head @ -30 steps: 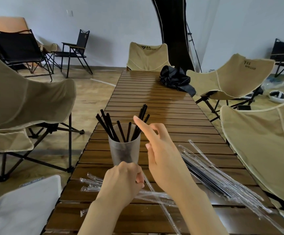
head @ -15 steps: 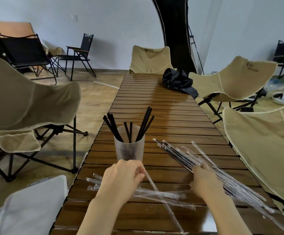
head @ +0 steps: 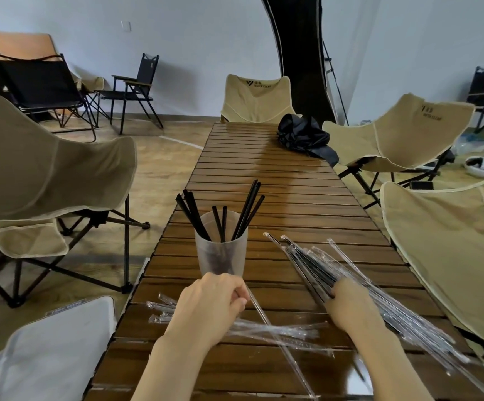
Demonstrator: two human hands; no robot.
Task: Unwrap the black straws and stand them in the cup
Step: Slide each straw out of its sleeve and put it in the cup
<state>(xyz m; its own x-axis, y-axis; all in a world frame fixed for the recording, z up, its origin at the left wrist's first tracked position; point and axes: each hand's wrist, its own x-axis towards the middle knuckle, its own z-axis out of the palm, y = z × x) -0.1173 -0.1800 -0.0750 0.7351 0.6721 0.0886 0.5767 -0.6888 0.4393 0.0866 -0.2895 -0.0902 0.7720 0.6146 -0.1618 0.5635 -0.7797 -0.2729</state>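
Left hand (head: 209,308) pinches a long clear plastic wrapper (head: 256,309), fingers clamped. Right hand (head: 350,308) lies on the heap of wrapped black straws (head: 307,261), right of the frosted translucent cup (head: 220,261). Its fingers are hidden, so I cannot tell the grip. Risk: dragging the tangled heap may topple the cup.

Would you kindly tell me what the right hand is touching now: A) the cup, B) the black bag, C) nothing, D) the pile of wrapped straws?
D: the right hand has its fingers curled into the pile of wrapped straws on the table; the left hand pinches a clear wrapper.
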